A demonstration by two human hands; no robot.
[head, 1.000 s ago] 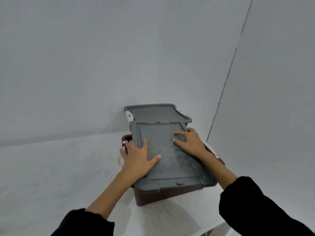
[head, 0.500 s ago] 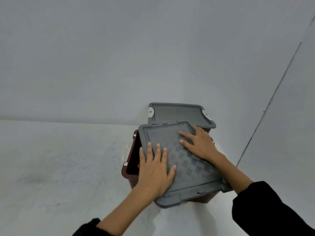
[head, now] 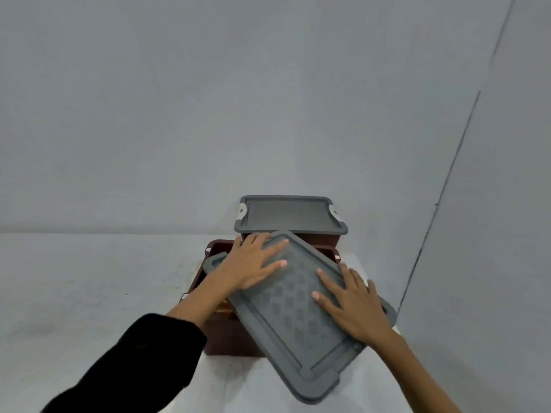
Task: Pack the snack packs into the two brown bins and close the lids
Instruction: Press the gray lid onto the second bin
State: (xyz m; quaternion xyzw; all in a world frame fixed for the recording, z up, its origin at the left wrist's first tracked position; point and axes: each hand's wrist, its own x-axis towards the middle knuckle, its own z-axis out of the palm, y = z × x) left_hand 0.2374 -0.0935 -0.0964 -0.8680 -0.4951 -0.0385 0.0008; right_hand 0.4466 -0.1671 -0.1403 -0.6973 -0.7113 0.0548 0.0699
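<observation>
Left hand [head: 253, 263] and right hand [head: 354, 305] lay flat on grey lid [head: 298, 323], grips apart, fingers straight. Lid sat skewed over near bin [head: 229, 338]. Lidded far bin [head: 322, 239] stood just behind, at bench [head: 89, 293] back-right corner.

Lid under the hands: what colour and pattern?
Grey plastic lid, checkered square texture across its centre; head view.

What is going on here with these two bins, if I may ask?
A person is fitting a grey lid onto the near brown bin. Both hands lie flat on it, the left hand at its far corner and the right hand by its right edge. The lid sits skewed across the bin, not seated, leaving the bin's left side open. The far brown bin already has a second lid on.
</observation>
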